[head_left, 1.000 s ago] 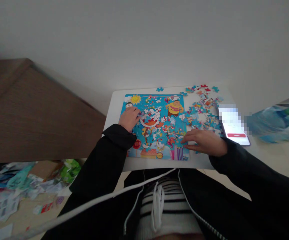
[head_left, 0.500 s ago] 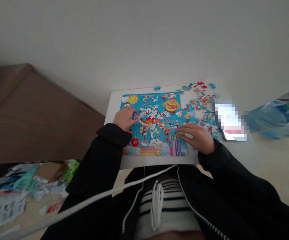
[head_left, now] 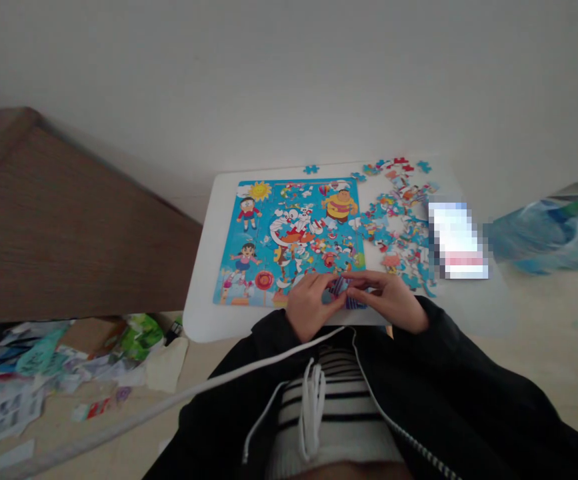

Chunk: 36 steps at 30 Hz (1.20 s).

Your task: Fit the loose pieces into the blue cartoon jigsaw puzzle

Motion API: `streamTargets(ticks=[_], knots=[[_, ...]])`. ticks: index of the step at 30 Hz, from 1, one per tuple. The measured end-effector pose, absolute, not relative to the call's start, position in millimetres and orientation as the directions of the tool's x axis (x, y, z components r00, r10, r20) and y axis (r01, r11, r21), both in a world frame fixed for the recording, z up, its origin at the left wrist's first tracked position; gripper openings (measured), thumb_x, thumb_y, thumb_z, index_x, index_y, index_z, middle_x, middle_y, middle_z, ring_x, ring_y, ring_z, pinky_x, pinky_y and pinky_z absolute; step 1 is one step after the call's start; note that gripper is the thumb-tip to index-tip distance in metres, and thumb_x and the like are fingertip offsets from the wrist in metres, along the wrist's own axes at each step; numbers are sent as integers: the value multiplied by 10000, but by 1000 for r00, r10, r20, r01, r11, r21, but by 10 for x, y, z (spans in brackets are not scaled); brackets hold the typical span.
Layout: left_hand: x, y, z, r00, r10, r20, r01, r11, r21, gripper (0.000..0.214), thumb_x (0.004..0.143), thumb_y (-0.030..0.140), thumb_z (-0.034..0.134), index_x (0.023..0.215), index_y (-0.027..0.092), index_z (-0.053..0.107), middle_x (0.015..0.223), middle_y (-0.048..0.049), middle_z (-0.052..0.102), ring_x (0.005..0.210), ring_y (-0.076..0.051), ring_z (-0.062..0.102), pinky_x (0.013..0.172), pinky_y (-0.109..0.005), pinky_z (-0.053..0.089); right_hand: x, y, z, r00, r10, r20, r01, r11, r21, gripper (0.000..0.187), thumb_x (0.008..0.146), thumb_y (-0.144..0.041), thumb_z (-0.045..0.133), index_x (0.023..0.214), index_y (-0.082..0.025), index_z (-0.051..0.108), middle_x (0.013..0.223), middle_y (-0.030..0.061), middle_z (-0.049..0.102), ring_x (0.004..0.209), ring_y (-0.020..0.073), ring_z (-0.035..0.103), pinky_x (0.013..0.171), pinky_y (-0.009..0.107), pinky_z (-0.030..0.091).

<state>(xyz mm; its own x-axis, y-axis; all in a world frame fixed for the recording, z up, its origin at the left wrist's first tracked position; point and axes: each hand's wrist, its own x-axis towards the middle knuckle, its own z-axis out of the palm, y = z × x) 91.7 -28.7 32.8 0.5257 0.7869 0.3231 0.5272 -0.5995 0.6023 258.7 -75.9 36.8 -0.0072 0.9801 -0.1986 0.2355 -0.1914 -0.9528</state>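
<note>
My left hand and my right hand meet at the near right corner of a cartoon jigsaw puzzle. Between their fingertips is a small purple-striped puzzle piece, tilted and partly covered. Both hands are closed in a pinch around it. Beneath the fingers, the board's striped corner shows only in part. Several loose pieces lie over the middle of the puzzle, on top of the blue picture.
A heap of loose puzzle pieces spreads over the white table on the right. Beside it lies a lit phone. A brown wooden cabinet stands at the left, above litter on the floor. A white cord crosses before my body.
My left hand has moved from the puzzle's left side to its near right corner, carrying the striped piece. My right hand has shifted slightly nearer to me, and both hands now meet.
</note>
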Motion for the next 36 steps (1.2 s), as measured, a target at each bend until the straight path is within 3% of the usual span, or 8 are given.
streamTargets(ticks=[4,8,12,18,27,36], knots=[[964,-340,260,499,842,203,540,-485,688,275,757,413,649,915,189,648,745,-14,667,708,-163,629,669,-278,506,2660,-741,342,-14,973,-231,270,-218,-938,337,766,-350,590,1039,-163,659,822,45,715,692,154,651,574,248,519],[999,-365,235,522,841,143,544,-458,704,390,701,470,675,984,203,640,757,-7,675,725,-164,636,694,-275,508,2685,-712,315,26,984,-176,375,-172,-911,253,771,-331,570,925,-167,685,758,37,713,630,143,640,565,251,515],[986,-352,186,599,776,199,536,-573,620,414,719,460,657,1031,188,629,823,-31,670,795,-179,629,728,-290,511,2725,-723,283,81,994,-68,573,-102,-813,196,769,-292,571,879,-201,705,725,17,711,619,143,641,591,261,514],[963,-329,141,695,684,221,512,-687,516,258,794,359,613,989,192,638,909,-56,638,853,-195,593,751,-323,503,2750,-789,260,-9,991,135,803,87,-589,185,815,-294,552,889,-235,711,728,18,699,663,156,617,639,287,488],[974,-319,118,684,700,208,482,-647,591,207,796,307,623,972,200,637,937,-41,622,880,-182,576,794,-315,486,2763,-917,167,-77,955,288,867,207,-454,209,844,-323,535,930,-236,704,898,53,669,780,170,572,741,320,486],[987,-336,126,677,704,215,487,-648,586,130,802,306,615,863,194,593,853,-33,607,830,-178,569,740,-295,478,2749,-1008,187,-83,954,287,850,218,-479,150,817,-293,570,864,-219,692,809,44,635,759,154,588,685,271,490]])
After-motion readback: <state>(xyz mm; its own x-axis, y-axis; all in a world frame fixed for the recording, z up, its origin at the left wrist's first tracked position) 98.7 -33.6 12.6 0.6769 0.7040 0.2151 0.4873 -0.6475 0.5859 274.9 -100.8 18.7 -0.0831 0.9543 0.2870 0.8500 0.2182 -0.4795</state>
